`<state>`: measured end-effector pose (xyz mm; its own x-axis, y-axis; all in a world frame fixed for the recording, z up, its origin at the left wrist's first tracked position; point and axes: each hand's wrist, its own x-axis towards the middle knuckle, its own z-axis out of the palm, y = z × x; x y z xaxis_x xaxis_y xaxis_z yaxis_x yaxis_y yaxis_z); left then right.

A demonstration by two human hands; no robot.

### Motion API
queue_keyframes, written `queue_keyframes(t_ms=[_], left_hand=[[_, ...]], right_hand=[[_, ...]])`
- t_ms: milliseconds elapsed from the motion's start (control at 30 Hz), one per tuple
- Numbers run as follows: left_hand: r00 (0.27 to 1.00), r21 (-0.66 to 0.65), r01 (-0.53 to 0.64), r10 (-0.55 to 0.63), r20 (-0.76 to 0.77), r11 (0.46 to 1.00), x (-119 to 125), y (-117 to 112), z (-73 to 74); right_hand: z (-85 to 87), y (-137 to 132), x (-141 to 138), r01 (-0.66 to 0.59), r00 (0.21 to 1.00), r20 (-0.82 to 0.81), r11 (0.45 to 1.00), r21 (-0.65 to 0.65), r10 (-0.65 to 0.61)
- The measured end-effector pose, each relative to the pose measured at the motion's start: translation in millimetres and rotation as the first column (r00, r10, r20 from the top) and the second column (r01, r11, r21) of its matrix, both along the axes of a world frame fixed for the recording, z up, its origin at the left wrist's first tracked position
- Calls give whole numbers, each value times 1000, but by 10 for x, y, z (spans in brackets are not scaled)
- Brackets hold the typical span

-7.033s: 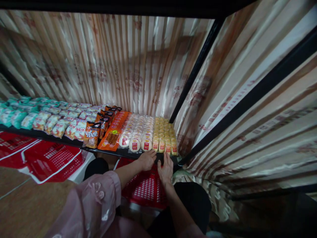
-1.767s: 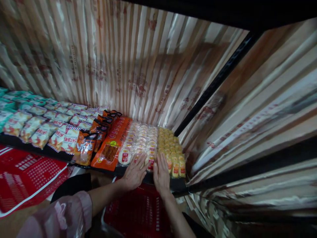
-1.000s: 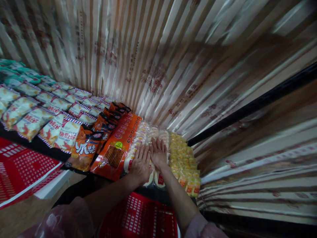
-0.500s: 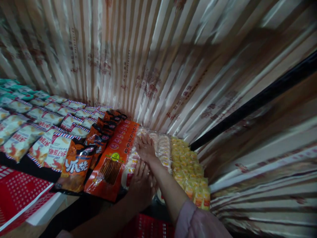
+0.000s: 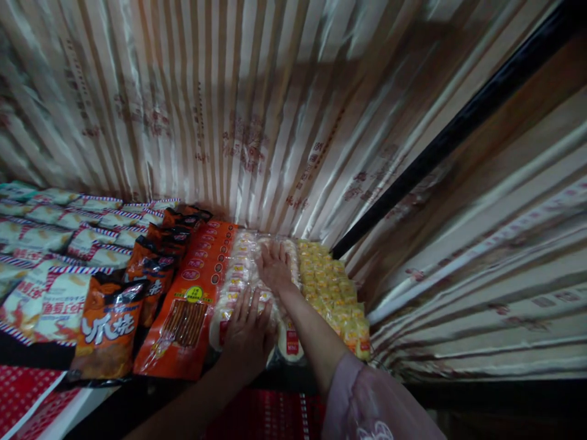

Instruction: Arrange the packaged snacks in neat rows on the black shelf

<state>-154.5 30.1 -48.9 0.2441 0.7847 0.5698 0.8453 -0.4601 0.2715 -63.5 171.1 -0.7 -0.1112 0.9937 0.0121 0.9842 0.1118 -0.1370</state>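
Observation:
White snack packets in clear wrapping (image 5: 237, 263) lie in rows on a dark shelf. My left hand (image 5: 250, 333) rests flat on the near part of these rows, fingers extended. Farther back, my right hand (image 5: 276, 270) lies palm down with fingers spread on the white packets. Neither hand grips anything. To the left is a large orange snack bag (image 5: 188, 305) with brown sticks showing through its window. Yellow-wrapped packets (image 5: 328, 281) fill the rows to the right of my right hand.
Orange-and-black snack bags (image 5: 110, 327) and white striped bags (image 5: 64, 305) fill the left side. A striped curtain (image 5: 183, 104) hangs behind, crossed by a black pole (image 5: 440, 140) at right. Red baskets (image 5: 22, 391) stand below the front edge.
My hands have moved apart: the right now lies on the rows farther right, the left on the nearer left rows. The view has shifted slightly right.

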Motion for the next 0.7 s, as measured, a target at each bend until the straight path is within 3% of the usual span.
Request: queue_keyframes(t_ms=[167,267,400,500,700], left_hand=[[1000,34,8,-7,-14,999,-11,18,-1],[999,19,-1,2,-37,1000,-19,15,17],[998,-28,3,-5,-58,1000,-27,8,56],[999,-36,13,-15,-52,999,-14,-3,77],[997,-51,55,-58,-58,997,63,-91,121]], right_hand=[[-65,44,69,-16,1000,4,999,-45,17],[-14,13,80,-24,1000,-16,1000,-8,23],[145,-177,183,16,1000,-17,997,80,-15],[188,-379,259,42,999,-11,999,28,-42],[-18,-579,237,23,998,-52,999,-49,-26]])
